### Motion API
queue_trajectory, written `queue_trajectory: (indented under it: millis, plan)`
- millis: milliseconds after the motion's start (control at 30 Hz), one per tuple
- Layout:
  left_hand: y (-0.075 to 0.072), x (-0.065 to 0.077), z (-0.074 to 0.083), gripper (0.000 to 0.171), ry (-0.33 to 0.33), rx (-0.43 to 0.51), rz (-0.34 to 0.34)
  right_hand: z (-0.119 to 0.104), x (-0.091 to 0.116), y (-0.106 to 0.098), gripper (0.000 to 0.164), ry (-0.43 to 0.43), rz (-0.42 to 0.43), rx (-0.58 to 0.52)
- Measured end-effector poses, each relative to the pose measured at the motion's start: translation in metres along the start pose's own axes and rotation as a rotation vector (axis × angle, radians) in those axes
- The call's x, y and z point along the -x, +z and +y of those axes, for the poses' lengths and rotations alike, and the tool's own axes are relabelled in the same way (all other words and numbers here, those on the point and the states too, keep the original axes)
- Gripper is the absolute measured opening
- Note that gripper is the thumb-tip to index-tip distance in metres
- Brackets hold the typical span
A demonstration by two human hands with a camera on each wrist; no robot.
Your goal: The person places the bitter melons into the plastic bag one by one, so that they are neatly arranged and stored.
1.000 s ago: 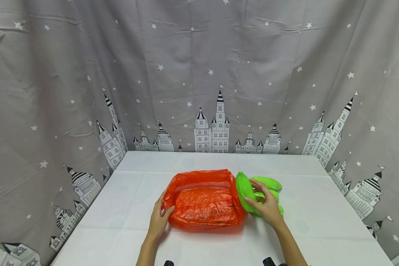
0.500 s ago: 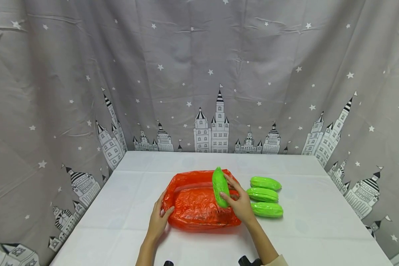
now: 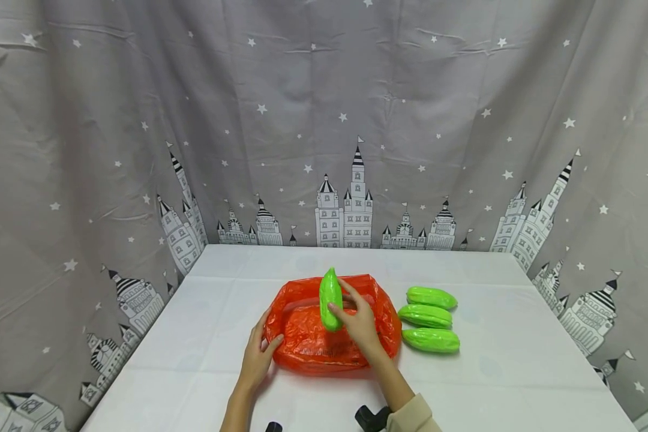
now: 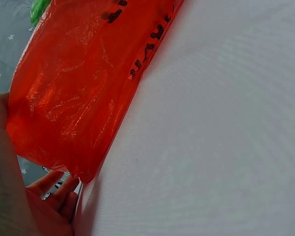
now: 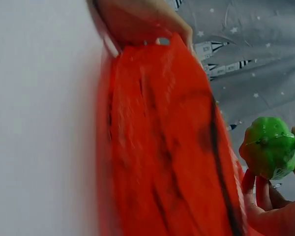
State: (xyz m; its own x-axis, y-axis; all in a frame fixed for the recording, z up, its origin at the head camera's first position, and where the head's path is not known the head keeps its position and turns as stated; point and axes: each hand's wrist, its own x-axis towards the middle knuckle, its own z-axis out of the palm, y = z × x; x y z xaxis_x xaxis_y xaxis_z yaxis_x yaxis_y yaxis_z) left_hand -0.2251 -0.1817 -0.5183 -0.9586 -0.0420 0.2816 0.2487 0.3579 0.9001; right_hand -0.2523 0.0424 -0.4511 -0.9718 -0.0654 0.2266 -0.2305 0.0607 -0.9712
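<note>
A red plastic bag (image 3: 324,353) with black print sits on the table, its mouth spread wide and facing up. My left hand (image 3: 257,354) grips the bag's left side, thumb over the rim and the other fingers outside. In the left wrist view those fingers (image 4: 64,196) show past the bag's lower corner. Above the bag's mouth, my right hand (image 3: 360,318) holds a shiny green ribbed gourd (image 3: 330,300) upright between thumb and fingers. The right wrist view shows that gourd (image 5: 268,147) end-on, beside the bag's rim. The bag's inner floor is partly hidden by hand and gourd.
Three similar green gourds, a far one (image 3: 432,297), a middle one (image 3: 425,315) and a near one (image 3: 431,340), lie in a column right of the bag. Beneath is a white-covered table (image 3: 518,360). A grey patterned curtain (image 3: 324,120) hangs behind it.
My right hand has carried the gourd leftward from beside the other gourds to above the bag's mouth. The bag's right side, pushed in half a second ago, bulges out again. My left hand stays put.
</note>
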Motion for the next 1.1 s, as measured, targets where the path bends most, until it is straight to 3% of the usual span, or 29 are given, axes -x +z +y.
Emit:
queue_trajectory:
  millis: [100, 333, 433, 667, 1100]
  plan:
    - [-0.001, 0.0, 0.0, 0.062, 0.004, -0.002, 0.003, 0.003, -0.001, 0.011, 0.056, 0.023, 0.006, -0.025]
    - [-0.001, 0.001, -0.003, 0.062, 0.024, 0.001, 0.016, 0.048, -0.015, 0.034, 0.057, 0.067, 0.036, 0.024]
    - [-0.001, 0.001, -0.004, 0.062, 0.028, 0.003, 0.016, 0.055, -0.016, 0.04, 0.058, 0.069, 0.032, 0.066]
    - [-0.001, 0.001, -0.003, 0.062, 0.027, -0.011, 0.007, 0.063, -0.016, 0.052, 0.057, 0.087, 0.009, 0.133]
    - [-0.001, 0.001, -0.002, 0.061, 0.039, -0.01, 0.01, 0.073, -0.018, 0.069, 0.058, 0.127, -0.072, 0.124]
